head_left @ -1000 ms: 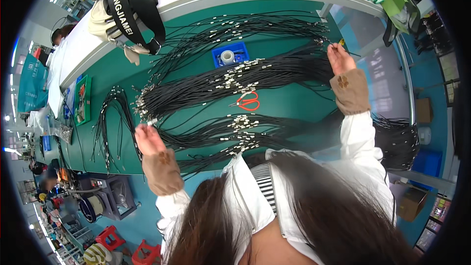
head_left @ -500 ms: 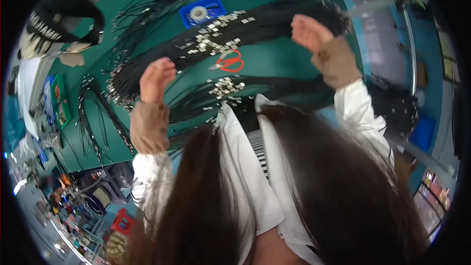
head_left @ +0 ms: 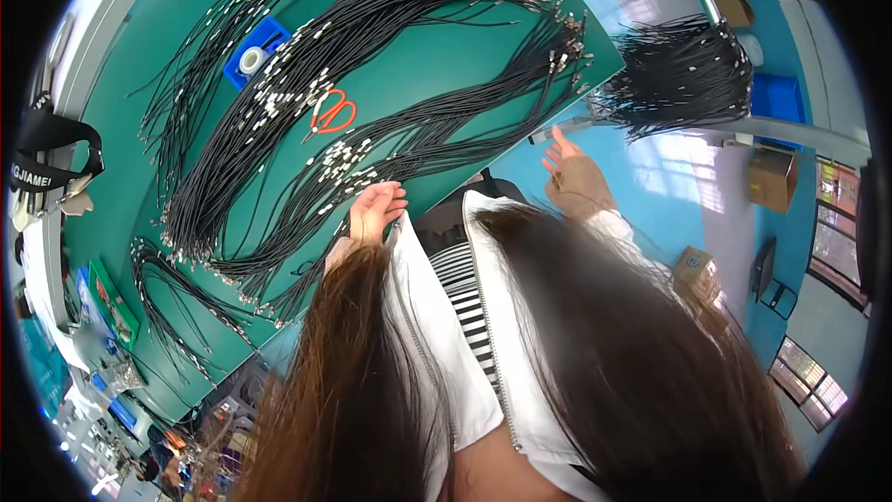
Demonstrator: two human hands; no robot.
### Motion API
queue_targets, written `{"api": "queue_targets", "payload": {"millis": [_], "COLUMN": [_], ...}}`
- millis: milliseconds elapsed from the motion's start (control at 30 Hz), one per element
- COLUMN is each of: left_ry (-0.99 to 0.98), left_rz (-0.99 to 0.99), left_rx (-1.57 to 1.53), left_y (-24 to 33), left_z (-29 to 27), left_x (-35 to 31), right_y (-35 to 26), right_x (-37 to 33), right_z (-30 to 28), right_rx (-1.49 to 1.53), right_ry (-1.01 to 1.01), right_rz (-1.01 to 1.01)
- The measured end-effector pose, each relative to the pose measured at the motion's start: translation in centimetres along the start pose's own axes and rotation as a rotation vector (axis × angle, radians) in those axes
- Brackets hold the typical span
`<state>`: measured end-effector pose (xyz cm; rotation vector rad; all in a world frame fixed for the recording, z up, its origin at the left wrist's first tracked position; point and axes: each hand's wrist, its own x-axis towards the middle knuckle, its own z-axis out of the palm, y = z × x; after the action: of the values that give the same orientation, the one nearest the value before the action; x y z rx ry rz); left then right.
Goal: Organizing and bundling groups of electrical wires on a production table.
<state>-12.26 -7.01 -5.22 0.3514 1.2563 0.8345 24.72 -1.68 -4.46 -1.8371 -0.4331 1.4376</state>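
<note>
My left hand (head_left: 373, 210) is at the near edge of the green table, its fingers loosely bent and nothing seen in them. Just beyond it lies the nearer bundle of black cables (head_left: 423, 127), which carries small white tags in its middle. My right hand (head_left: 564, 160) hovers past the table edge with fingers apart, holding nothing. A thicker bundle of black cables (head_left: 372, 23) curves across the table farther off. Between the two bundles rests a pair of scissors (head_left: 334, 114) with orange handles.
A blue tray (head_left: 237, 44) holding a white roll (head_left: 252, 59) sits behind the thick bundle. At the right, more black cables (head_left: 683, 74) hang over a metal rail. A smaller cable bunch (head_left: 172, 284) and a green bin (head_left: 113, 302) are at the left. Cardboard boxes (head_left: 773, 178) stand on the right.
My view has swung to the right. Both hands have come down nearer to my body, the right one from over the table to beyond its edge. The cables and scissors appear to lie as before.
</note>
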Motion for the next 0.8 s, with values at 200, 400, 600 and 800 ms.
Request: {"api": "queue_targets", "payload": {"millis": [200,400,600,800], "left_ry": [-0.016,0.104,0.055,-0.191], "left_rz": [0.008,0.061,0.438,0.807], "left_rx": [0.074,0.049,0.4,1.068], "left_y": [-1.6,-3.4,-2.3,-1.1], "left_z": [1.5,1.7,6.6,17.8], "left_x": [-0.1,-1.0,3.1,9.2], "right_y": [-5.9,-5.2,-3.9,-3.0], "right_x": [-2.0,-1.9,-1.7,0.6], "right_z": [4.3,4.9,3.0,1.5], "right_rx": [-1.602,-1.67,-1.579,-0.607], "right_ry": [-0.301,-0.235,-0.147,-0.158], "right_rz": [-0.661,-0.784,-0.696,-0.436]}}
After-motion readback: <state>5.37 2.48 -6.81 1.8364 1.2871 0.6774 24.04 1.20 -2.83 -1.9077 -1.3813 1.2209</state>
